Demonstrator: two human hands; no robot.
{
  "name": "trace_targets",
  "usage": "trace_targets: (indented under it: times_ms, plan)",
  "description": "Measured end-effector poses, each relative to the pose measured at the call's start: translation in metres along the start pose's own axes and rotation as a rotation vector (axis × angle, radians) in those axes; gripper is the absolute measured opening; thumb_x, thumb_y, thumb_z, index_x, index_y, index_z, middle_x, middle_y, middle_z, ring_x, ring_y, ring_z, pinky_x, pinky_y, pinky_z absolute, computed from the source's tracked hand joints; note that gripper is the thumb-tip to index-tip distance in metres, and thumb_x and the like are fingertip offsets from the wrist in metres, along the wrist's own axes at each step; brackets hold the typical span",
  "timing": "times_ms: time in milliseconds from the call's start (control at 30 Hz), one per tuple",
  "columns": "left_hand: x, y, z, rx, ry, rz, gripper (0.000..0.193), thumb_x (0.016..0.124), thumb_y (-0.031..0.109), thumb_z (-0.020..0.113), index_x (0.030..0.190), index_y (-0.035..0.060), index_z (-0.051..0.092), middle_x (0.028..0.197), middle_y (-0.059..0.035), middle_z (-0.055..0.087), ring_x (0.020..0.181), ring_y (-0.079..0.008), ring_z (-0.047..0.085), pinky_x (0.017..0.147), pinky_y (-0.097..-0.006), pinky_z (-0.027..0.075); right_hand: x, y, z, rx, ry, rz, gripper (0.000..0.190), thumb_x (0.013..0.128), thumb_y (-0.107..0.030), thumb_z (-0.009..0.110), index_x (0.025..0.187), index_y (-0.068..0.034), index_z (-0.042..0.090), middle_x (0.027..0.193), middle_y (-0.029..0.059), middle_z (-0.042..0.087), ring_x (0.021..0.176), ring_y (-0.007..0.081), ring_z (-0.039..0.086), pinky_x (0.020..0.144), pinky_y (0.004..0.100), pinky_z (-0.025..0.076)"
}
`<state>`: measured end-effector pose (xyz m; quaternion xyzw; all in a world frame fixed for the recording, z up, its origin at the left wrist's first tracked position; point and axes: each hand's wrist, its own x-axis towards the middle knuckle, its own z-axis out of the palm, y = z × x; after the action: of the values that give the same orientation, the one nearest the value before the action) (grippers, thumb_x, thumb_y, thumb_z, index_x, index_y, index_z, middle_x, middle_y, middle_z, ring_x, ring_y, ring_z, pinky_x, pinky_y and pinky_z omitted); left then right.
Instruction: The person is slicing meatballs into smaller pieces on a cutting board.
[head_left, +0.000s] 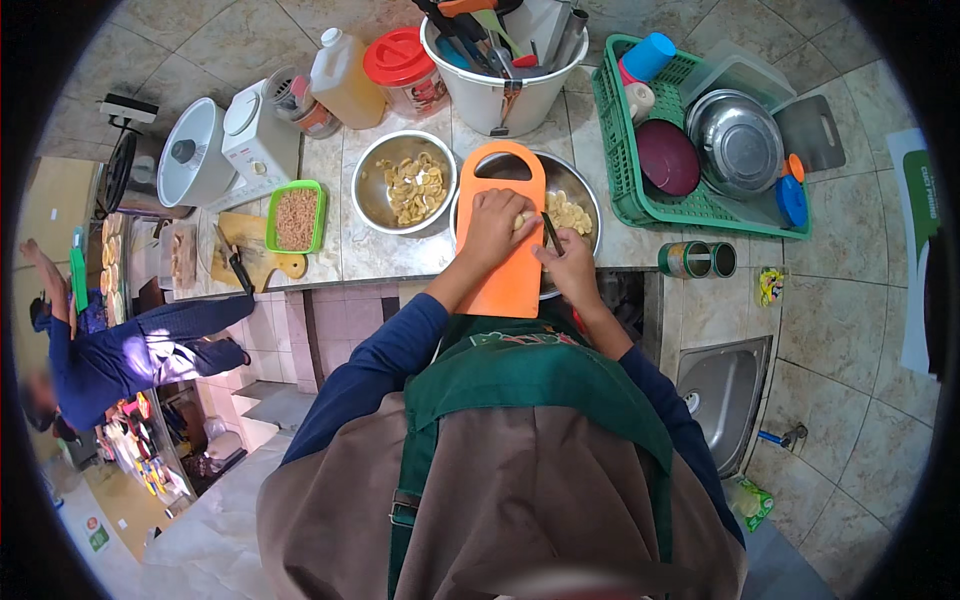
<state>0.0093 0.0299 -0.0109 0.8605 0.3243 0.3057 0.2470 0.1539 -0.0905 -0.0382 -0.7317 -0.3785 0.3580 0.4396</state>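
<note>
My left hand (493, 225) rests on an orange plastic cutting board (496, 291), fingers curled over a small pale piece of food (520, 222). In my right hand (574, 266) is a knife (553, 235) with a dark blade, held upright at the board's right edge, close to that piece. The board lies across a stainless steel bowl (592, 184) and reaches towards my apron. Pale yellowish slices (568, 214) show in this bowl to the right of the board; the rest is hidden beneath it. Left of it, another steel bowl (366, 201) holds similar slices (415, 187).
A green tray (321, 238) of brown granules and a wooden board (259, 259) with a knife (235, 259) lie left. Behind stand a utensil bucket (495, 109) and a jug (352, 90). Rightward are a green dish basket (626, 206), cans (684, 259) and a sink (724, 405). Another person (112, 360) is far left.
</note>
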Motion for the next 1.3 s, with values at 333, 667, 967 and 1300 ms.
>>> trace_targets:
  times_ms: [333,667,967,1300]
  plan:
    - [-0.017,-0.005,-0.016,-0.061,0.058,0.021,0.027,0.085,0.025,0.077,0.108,0.0131,0.069,0.120,-0.0064,0.066,0.121,-0.0290,0.057,0.109,-0.0477,0.034,-0.059,-0.046,-0.068,0.248,-0.216,0.346,0.032,0.089,-0.032,0.081,0.091,-0.004,0.064,0.075,0.0004,0.062,0.055,0.0057,0.054,0.050,0.0215,0.042]
    - [-0.043,0.008,-0.024,0.103,-0.020,0.110,0.040,0.084,0.024,0.079,0.119,0.0133,0.064,0.130,-0.0027,0.064,0.139,-0.0275,0.048,0.123,-0.0576,0.015,-0.063,-0.021,-0.113,0.437,-0.019,0.524,0.030,0.087,-0.029,0.083,0.088,-0.007,0.063,0.067,-0.0021,0.058,0.052,0.0071,0.051,0.049,0.0225,0.043]
    - [-0.048,0.025,-0.039,0.096,0.221,-0.084,0.050,0.081,0.027,0.079,0.125,0.0110,0.061,0.122,-0.0085,0.064,0.115,-0.0304,0.056,0.103,-0.0490,0.037,-0.088,-0.039,-0.096,0.692,0.058,0.611,0.024,0.098,-0.021,0.070,0.114,-0.008,0.058,0.077,0.0011,0.058,0.058,0.0096,0.056,0.050,0.0281,0.052]
    - [-0.039,0.025,-0.036,0.283,-0.085,0.020,0.034,0.081,0.019,0.076,0.112,0.0100,0.065,0.107,-0.0073,0.064,0.097,-0.0252,0.060,0.085,-0.0428,0.040,-0.065,-0.048,-0.088,0.416,-0.051,0.378,0.029,0.104,-0.027,0.057,0.120,-0.003,0.058,0.092,0.0063,0.056,0.062,0.0111,0.057,0.042,0.0289,0.050]
